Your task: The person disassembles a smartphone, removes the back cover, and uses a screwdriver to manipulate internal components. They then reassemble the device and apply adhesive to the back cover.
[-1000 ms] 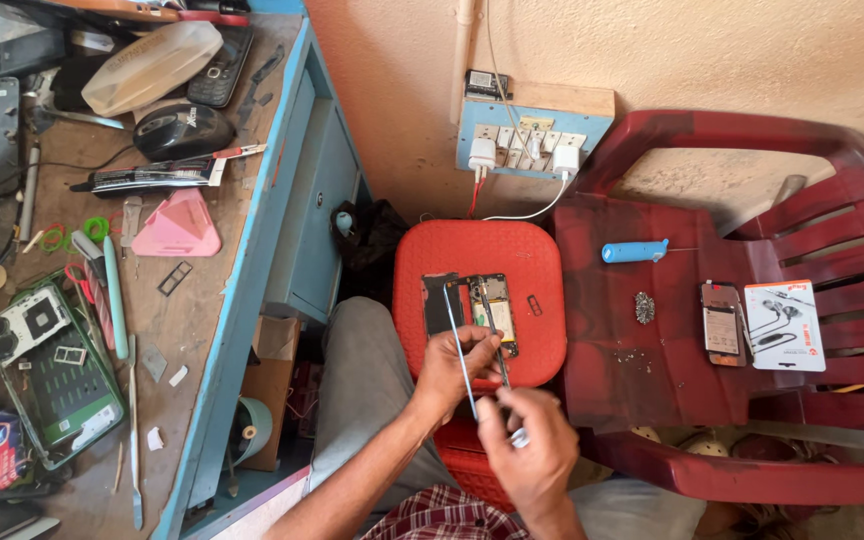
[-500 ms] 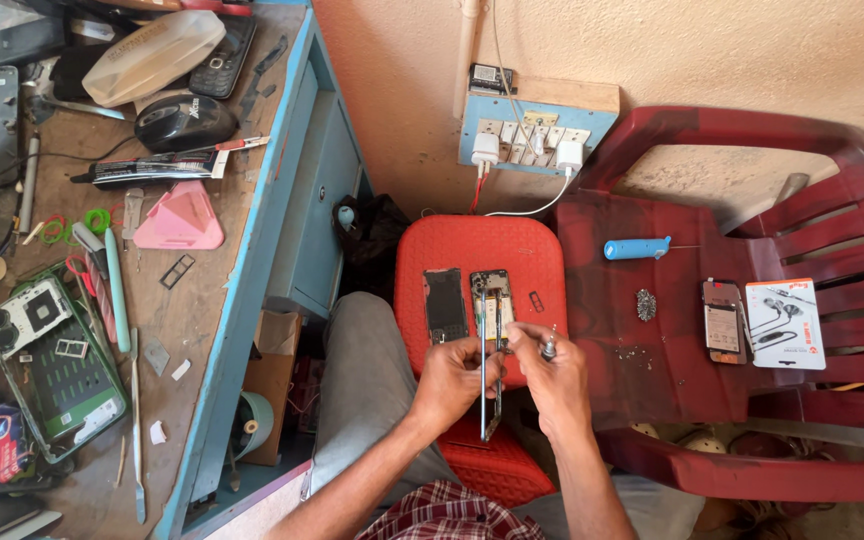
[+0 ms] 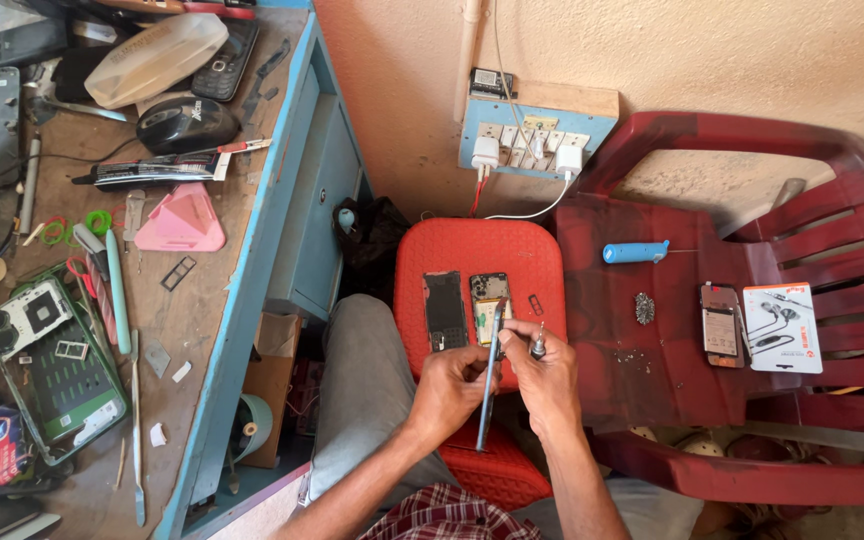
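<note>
My left hand (image 3: pixel 449 388) and my right hand (image 3: pixel 547 378) meet over the front of a red stool (image 3: pixel 527 250). Between them stands a thin phone panel (image 3: pixel 489 385), seen edge-on and pinched by my left fingers. My right thumb touches its upper end. A small screwdriver (image 3: pixel 538 345) is also in my right hand. Just beyond the hands, on the stool, lie a black phone panel (image 3: pixel 444 308), an opened phone body (image 3: pixel 490 300) and a tiny dark part (image 3: pixel 535 303).
A red plastic chair (image 3: pixel 732 140) at right carries a blue-handled screwdriver (image 3: pixel 634 252), a pile of screws (image 3: pixel 644 307), a phone (image 3: pixel 721 325) and a white earphone box (image 3: pixel 782 327). A cluttered blue-edged workbench (image 3: pixel 242 300) stands left. A socket board (image 3: pixel 532 135) hangs on the wall.
Both hands moved up to the stool with the thin panel. A black panel now lies on the stool beside the opened phone body.
</note>
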